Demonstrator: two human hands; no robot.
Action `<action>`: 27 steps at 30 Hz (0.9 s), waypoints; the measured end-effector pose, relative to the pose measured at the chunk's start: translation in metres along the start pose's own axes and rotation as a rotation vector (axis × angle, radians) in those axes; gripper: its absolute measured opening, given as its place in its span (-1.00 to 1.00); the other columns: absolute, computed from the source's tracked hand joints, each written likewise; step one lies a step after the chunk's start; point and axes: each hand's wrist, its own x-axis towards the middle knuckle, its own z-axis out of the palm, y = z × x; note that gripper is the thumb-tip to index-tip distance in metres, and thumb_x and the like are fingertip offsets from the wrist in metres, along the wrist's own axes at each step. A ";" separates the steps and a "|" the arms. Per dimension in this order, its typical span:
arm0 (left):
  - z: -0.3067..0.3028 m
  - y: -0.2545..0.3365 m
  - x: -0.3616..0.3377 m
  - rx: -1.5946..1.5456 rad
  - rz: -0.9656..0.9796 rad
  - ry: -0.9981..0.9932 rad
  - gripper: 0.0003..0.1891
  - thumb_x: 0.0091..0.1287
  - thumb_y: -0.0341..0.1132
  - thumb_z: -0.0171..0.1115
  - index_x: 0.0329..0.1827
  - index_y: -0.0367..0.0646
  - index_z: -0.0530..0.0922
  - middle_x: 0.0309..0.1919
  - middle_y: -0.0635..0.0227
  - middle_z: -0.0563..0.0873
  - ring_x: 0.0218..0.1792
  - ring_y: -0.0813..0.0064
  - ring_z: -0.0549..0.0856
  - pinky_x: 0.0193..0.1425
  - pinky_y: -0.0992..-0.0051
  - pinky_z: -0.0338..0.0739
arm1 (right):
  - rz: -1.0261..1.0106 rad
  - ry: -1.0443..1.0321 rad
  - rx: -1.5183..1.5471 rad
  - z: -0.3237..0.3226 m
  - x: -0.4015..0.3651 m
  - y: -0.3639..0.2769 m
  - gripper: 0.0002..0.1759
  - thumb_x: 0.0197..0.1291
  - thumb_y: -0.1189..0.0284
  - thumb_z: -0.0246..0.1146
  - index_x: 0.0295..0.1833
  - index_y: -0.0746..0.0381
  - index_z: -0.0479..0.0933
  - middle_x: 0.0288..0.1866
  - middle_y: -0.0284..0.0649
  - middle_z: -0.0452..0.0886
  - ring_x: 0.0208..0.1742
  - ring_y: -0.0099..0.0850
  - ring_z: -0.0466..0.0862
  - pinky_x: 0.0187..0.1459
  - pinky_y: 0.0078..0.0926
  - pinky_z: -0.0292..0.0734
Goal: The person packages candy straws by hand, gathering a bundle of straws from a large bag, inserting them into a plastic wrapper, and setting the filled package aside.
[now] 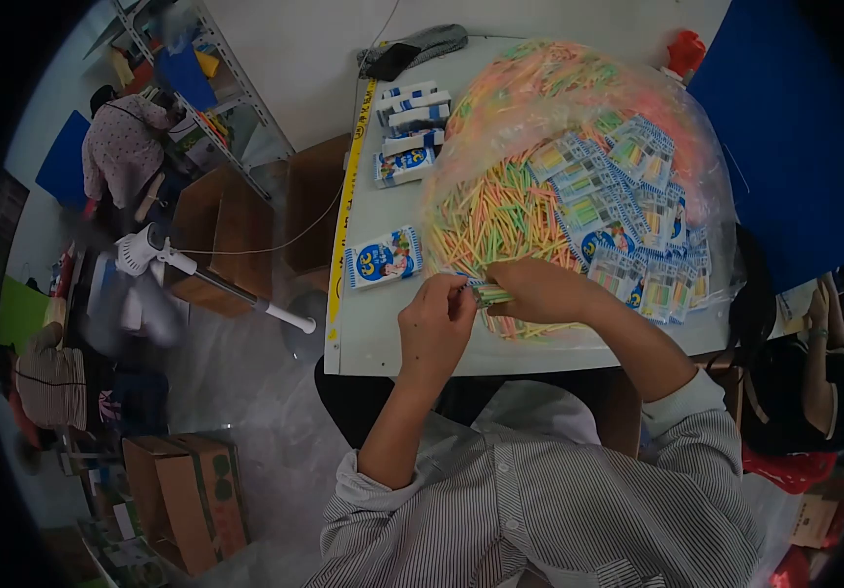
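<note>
My left hand (436, 318) pinches the blue-edged end of a small packet (476, 282) near the table's front edge. Closed around a few thin pastel sticks (493, 295) at the packet's mouth is my right hand (539, 289); its fingertips are partly hidden. Just beyond both hands, a heap of yellow, green and orange sticks (500, 211) spills from a large clear plastic bag (716, 186). Several blue-edged packets with sticks inside (616, 274) lie piled on the right of the heap. To the left is a flat blue-and-white packet (383, 257) with a cartoon print.
Stacked blue-and-white packets (412, 122) line the table's left side, along a yellow measuring strip (345, 206). A black phone (392, 62) and grey cloth (441, 41) lie at the back. Cardboard boxes (192, 490) and a white fan (143, 250) stand left. Other people (128, 147) are nearby.
</note>
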 end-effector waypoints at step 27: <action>0.003 -0.006 -0.001 -0.171 -0.293 -0.063 -0.90 0.10 -0.46 0.13 -0.43 -0.23 0.37 -0.66 0.27 0.56 -0.63 0.41 0.59 -0.53 0.51 0.43 | -0.251 0.344 -0.053 -0.014 -0.011 -0.019 -0.84 0.02 0.51 0.14 -0.24 0.31 0.47 -0.39 -0.18 0.48 -0.35 -0.28 0.51 -0.33 -0.46 0.41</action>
